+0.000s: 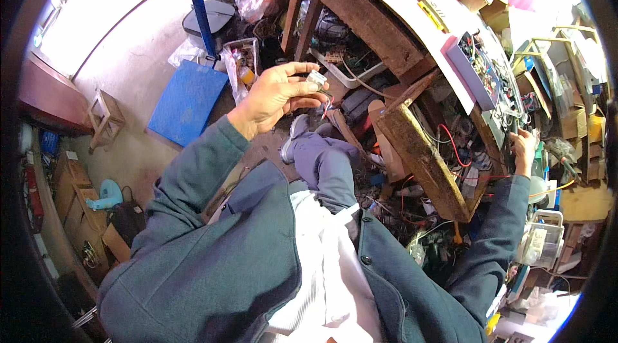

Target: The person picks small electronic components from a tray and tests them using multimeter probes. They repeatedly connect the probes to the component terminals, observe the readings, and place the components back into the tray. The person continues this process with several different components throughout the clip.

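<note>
My left hand point(283, 93) is raised in the middle of the view, fingers closed on a small pale component point(315, 79) with thin red and dark wires point(327, 108) hanging from it. Over at the right, my right hand point(523, 144) reaches to the cluttered bench edge point(508, 123), its fingertips among parts and cables; what they grip, if anything, is too small to make out. Beside it is a long dark blue tray point(479, 76) full of electronic parts.
A wooden frame point(412, 150) juts below the bench, amid tangled wires. A blue-topped platform scale point(183, 101), a wooden stool point(104, 117) and a bin point(246, 63) stand on the floor point(135, 59). A clear plastic container point(542, 243) sits at the right.
</note>
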The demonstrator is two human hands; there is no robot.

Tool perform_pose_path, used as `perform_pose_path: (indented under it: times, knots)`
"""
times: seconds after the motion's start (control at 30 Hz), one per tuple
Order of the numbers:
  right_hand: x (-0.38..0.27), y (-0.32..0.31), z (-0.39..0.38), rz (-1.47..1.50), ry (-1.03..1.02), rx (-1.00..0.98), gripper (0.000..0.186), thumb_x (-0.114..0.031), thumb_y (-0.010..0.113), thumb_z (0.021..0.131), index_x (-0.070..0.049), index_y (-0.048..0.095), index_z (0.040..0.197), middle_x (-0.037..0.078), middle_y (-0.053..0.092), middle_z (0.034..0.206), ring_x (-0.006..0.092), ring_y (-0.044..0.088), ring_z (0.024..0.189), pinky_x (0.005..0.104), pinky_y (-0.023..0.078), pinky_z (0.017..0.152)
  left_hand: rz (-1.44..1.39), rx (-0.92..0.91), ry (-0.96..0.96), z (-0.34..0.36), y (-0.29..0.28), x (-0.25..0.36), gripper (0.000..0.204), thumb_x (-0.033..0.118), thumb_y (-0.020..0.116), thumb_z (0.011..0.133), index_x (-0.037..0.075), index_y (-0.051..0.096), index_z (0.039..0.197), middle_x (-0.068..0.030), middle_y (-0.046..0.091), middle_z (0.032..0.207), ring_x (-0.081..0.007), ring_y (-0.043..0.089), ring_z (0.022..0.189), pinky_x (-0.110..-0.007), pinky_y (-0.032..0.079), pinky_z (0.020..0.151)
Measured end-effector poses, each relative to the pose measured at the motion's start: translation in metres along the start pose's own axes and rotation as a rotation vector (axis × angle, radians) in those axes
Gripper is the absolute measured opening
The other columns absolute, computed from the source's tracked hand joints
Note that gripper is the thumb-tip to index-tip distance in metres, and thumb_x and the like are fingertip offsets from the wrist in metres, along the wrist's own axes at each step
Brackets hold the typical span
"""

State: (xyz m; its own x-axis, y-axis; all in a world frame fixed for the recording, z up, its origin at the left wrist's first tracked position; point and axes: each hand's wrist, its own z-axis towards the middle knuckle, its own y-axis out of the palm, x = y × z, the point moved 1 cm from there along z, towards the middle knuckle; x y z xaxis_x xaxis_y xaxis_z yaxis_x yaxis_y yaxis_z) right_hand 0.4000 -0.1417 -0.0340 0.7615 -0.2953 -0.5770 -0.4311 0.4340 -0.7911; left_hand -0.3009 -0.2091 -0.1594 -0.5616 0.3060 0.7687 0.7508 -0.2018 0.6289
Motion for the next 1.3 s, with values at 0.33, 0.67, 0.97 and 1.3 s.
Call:
perform_pose_path:
  times: [0.33,0.67,0.97,1.3]
  knots:
    - [-0.034,-0.037,-0.05,-0.011,0.384,-0.346,0.029,-0.033,0.065,0.082,-0.02,0.043,0.069,-0.005,0.039,0.055,0.0066,0.03,0.04,0.0241,0.022,0.036,-0.329,-0.129,-0.006,0.023,-0.006,-0.024,0.026,0.014,0.052,0.102,-0.005,0.059,0.117,-0.0209,0.066,0.117,-0.0262,0.068,0.103,-0.034,0.059,0.09]
    - [-0.033,-0.035,-0.12,0.8,0.44,-0.19,0.042,-0.056,0.058,0.093,-0.016,0.056,0.082,-0.003,0.05,0.064,0.0059,0.037,0.043,0.0205,0.025,0.036,-0.457,-0.234,0.024,0.038,-0.005,-0.036,0.027,0.017,0.052,0.102,0.0,0.061,0.122,-0.0221,0.065,0.122,-0.029,0.067,0.109,-0.039,0.057,0.095]
    - [0.017,-0.043,-0.208,1.478,0.28,-0.056,0.045,-0.023,0.046,0.103,0.009,0.045,0.134,0.013,0.059,0.095,0.0123,0.04,0.063,0.0235,0.036,0.049,-0.33,-0.248,0.078,0.05,0.001,-0.044,0.029,0.01,0.055,0.1,-0.001,0.058,0.126,-0.0188,0.067,0.118,-0.0275,0.067,0.109,-0.039,0.056,0.097]
    - [-0.02,0.028,-0.35,1.716,0.149,-0.059,0.056,-0.014,0.052,0.095,0.009,0.033,0.142,0.01,0.048,0.094,0.0129,0.043,0.068,0.0259,0.036,0.052,-0.36,-0.198,0.005,0.057,0.007,-0.047,0.031,0.014,0.056,0.1,-0.004,0.058,0.125,-0.0177,0.068,0.115,-0.0248,0.068,0.104,-0.036,0.057,0.096]
